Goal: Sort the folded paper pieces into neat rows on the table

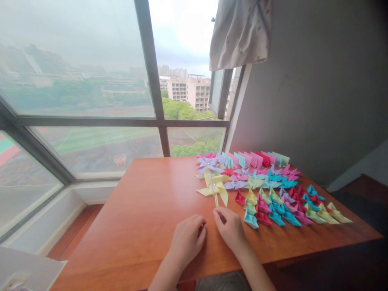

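Observation:
My right hand [229, 225] is closed, with thumb and forefinger pinched at the lower end of the thin pinwheel sticks [216, 199]. A lilac paper pinwheel [207, 163] and a pale yellow paper pinwheel [212, 187] spread out just beyond those fingers, the lilac one farther away. Whether the fingers grip one stick or more is hard to make out. To the left, my left hand [188, 235] is curled over the wooden table [145, 226], fingers bent in towards the thumb. Nothing shows inside it.
Rows of folded paper boats [276, 214] cover the right side of the table. Behind them are folded paper cranes [239, 184] and a line of upright coloured paper pieces [253, 159]. Windows [91, 153] rise beyond the table, with a curtain [241, 36] above and a grey wall at right.

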Motion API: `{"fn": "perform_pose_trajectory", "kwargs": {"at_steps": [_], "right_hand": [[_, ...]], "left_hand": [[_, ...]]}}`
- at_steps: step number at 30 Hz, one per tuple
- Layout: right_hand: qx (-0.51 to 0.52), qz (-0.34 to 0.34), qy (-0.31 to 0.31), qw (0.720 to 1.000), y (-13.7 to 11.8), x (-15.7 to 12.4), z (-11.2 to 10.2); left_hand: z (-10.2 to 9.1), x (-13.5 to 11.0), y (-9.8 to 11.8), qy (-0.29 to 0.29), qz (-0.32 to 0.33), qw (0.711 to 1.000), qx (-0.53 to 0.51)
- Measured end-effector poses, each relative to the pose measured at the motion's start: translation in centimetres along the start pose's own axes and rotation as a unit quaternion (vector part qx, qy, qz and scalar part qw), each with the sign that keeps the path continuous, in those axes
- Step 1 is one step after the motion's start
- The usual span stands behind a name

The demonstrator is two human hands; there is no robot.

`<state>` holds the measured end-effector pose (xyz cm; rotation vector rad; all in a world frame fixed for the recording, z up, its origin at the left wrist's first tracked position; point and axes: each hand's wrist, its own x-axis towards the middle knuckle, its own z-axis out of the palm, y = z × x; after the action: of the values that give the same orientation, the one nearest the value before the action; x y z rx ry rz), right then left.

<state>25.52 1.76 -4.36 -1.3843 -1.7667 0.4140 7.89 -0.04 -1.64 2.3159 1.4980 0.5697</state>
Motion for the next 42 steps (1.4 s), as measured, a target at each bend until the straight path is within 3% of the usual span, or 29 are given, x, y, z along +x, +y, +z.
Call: {"fn": "perform_pose_trajectory", "kwargs": {"at_steps": [42], "right_hand": [[-0.014,-0.005,-0.017,1.000,-0.11,-0.09,-0.03]], "left_hand": [[-0.06,-0.10,0.07,0.000,-0.004,1.000,0.008]]}}
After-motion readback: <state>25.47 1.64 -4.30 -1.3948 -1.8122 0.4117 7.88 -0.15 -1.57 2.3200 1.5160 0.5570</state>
